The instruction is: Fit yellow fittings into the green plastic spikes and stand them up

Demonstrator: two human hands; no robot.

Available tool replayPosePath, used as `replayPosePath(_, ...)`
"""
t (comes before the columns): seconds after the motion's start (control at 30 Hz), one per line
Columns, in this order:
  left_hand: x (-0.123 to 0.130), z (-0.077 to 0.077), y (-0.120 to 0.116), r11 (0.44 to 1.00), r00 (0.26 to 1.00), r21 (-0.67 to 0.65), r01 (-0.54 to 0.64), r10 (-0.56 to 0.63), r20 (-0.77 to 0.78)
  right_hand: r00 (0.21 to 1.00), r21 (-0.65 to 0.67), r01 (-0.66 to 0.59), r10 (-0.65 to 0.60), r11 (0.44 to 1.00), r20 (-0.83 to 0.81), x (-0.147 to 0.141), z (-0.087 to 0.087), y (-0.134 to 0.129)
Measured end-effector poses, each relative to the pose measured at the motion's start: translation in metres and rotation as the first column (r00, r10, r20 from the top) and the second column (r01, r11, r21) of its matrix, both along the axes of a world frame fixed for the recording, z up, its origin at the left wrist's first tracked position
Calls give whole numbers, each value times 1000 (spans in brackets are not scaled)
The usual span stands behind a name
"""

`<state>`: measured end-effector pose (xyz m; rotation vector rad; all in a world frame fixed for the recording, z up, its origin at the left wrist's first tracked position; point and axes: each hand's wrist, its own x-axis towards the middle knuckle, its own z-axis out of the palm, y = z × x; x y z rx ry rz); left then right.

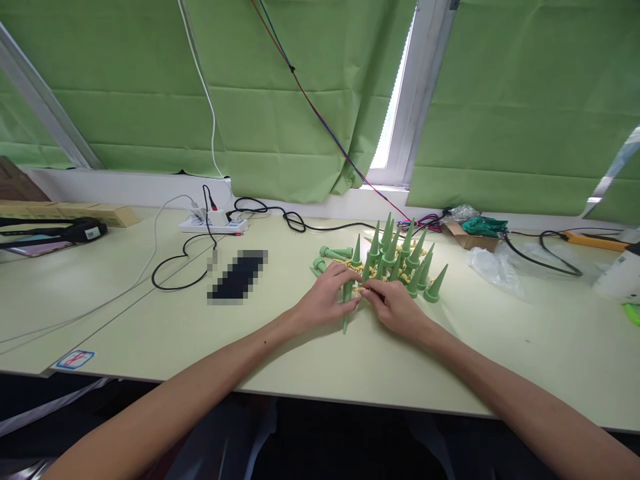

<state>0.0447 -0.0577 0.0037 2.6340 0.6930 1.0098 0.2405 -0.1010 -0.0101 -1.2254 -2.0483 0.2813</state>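
Observation:
My left hand point(329, 297) is closed around a green spike point(346, 313), whose pointed tip hangs down below the fingers. Close beside it, my right hand point(395, 305) pinches a small yellow piece point(357, 291) against the spike's upper part, partly hidden by the fingertips. Behind and to the right of my hands, several green cones point(389, 250) stand upright with yellow pieces point(400, 270) among them. A few green spikes point(336, 253) lie on their sides beyond my left hand.
On the pale table point(295, 363), a power strip point(215, 221) and black cables lie back left, near a blurred dark object point(240, 275). A cardboard box point(470, 237) and clear plastic bag point(493, 268) are right. A white container point(620, 275) stands far right.

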Motion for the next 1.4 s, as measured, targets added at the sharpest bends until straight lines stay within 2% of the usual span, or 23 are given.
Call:
replayPosePath(0.27, 0, -2, 1, 1000, 999, 15, -28, 27, 29, 998, -45, 38, -40, 998, -54, -2, -1, -1)
replayPosePath(0.63, 0, -3, 1, 1000, 1000, 9, -7, 7, 17, 998, -13, -27, 26, 1000, -52, 0, -2, 0)
replayPosePath(1.4, 2, -1, -1, 1000, 1000, -5, -3, 4, 27, 995, -94, -5, -4, 996, -96, -4, -1, 0)
